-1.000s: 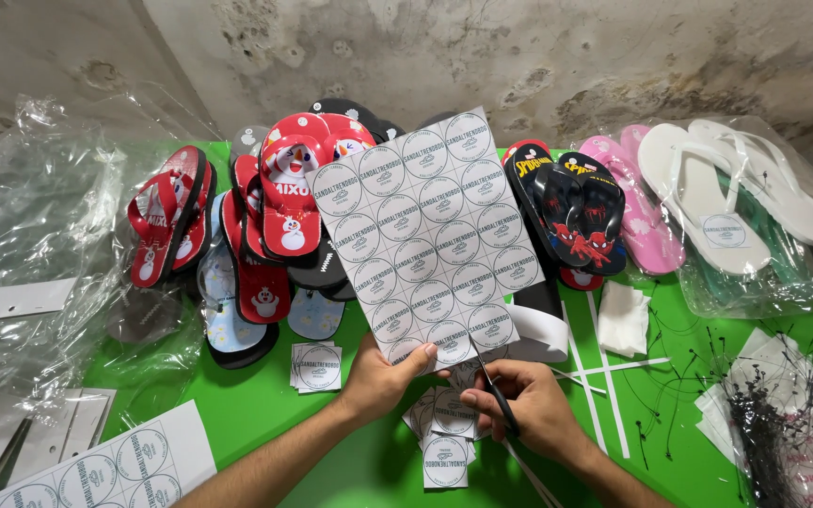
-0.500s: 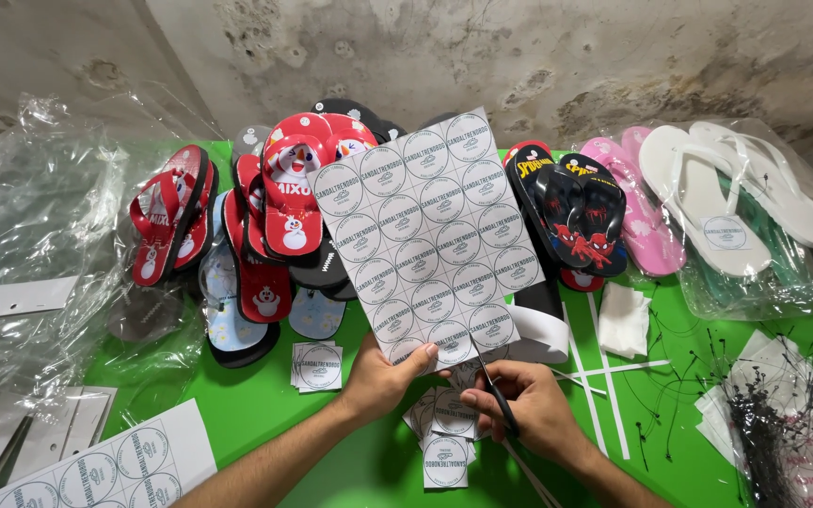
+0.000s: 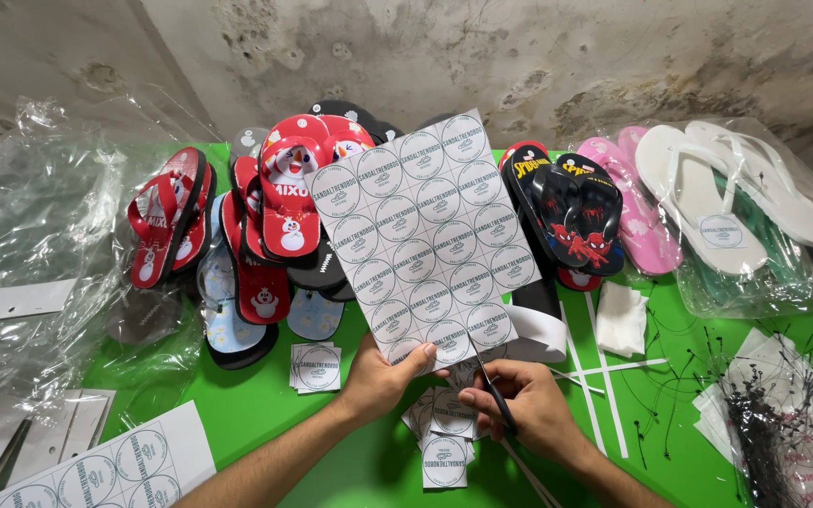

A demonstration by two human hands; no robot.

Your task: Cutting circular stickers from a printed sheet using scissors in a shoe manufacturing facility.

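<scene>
Left hand (image 3: 380, 376) pinched shut on the bottom edge of a label sheet (image 3: 425, 240) held upright above the green table (image 3: 265, 404); right hand (image 3: 524, 404) curled closed around scissors (image 3: 494, 403), blades at the sheet's lower edge. Little open room: cut labels (image 3: 444, 442) underneath, red sandals (image 3: 275, 202) behind, strips (image 3: 604, 376) right. Clear bag (image 3: 755, 235) holding white sandals (image 3: 708, 193).

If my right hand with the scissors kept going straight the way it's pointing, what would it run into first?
Most likely the sheet of round labels that the left hand holds up: the scissors in the right hand point up at its bottom edge. Depth is hard to judge, but they look about touching.
</scene>
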